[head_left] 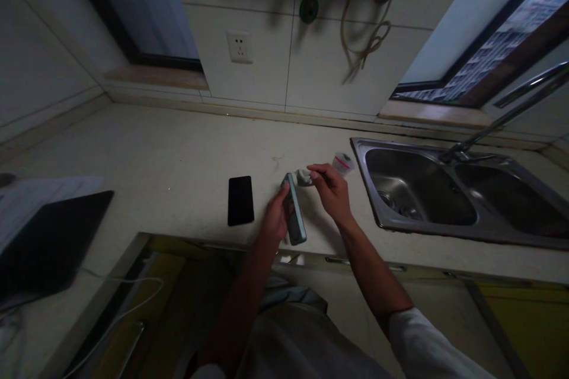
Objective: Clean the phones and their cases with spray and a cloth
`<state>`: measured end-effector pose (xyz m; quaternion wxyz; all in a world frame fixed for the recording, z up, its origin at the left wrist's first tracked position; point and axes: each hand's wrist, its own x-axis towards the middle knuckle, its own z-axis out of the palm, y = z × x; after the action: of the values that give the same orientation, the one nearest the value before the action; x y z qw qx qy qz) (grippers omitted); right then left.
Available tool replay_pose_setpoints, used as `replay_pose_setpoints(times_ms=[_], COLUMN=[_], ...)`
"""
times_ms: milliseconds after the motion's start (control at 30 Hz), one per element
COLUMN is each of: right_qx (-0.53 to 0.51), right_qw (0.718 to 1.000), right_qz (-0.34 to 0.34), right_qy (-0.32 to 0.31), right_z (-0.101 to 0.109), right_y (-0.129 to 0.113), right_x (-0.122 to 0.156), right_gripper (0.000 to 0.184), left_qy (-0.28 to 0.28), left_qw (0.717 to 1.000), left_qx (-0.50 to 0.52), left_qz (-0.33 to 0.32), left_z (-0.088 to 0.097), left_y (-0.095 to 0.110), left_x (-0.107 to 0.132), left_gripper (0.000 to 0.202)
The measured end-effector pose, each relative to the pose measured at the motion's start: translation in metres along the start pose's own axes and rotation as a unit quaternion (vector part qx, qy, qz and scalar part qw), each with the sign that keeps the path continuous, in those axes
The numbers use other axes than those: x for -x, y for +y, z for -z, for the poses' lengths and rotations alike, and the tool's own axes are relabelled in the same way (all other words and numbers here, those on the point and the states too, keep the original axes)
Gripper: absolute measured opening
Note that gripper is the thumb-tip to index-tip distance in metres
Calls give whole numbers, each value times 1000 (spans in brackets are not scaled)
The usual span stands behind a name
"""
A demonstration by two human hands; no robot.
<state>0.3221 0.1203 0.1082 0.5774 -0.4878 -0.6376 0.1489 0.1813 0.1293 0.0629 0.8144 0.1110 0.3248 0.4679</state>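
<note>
Left of the double-bowl sink [482, 230], work appears mid-step: the left hand [275, 217] grips a green-edged smartphone [294, 213], the right hand [333, 192], nearer the sink, pinches a whitish item [304, 178], neither yet set down.

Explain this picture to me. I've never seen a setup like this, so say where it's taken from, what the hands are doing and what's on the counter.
There is no machine here, just a person's two bare hands. The single picture comes from a camera worn on that person's head, looking forward and down. The left hand holds a phone-like device with a pale greenish edge. The right hand pinches a small whitish piece near the device's far end; it is too blurred to identify. On the counter, a black phone-like slab lies left of the hands, and a small red-striped packet lies just beyond the right hand. A metal sink is set in further right.
</note>
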Motion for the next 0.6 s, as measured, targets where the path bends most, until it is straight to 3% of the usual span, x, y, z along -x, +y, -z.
replay_pose_setpoints(times_ms=[133, 300, 433, 600], right_qx=[8, 63, 98, 68], right_qw=[999, 970, 940, 942], right_qz=[40, 148, 158, 159], right_qy=[-33, -182, -286, -289], right_z=[1, -12, -21, -9], right_y=[1, 21, 39, 36], right_x=[-5, -4, 9, 37], right_gripper=[20, 28, 30, 33], left_qy=[-2, 14, -17, -35], left_qw=[999, 997, 993, 995], left_qx=[15, 72, 116, 95], left_qz=[-48, 12, -3, 17], left_z=[0, 1, 4, 5], left_y=[-3, 6, 14, 18], left_x=[-7, -12, -13, -11], left_gripper=[20, 8, 11, 20])
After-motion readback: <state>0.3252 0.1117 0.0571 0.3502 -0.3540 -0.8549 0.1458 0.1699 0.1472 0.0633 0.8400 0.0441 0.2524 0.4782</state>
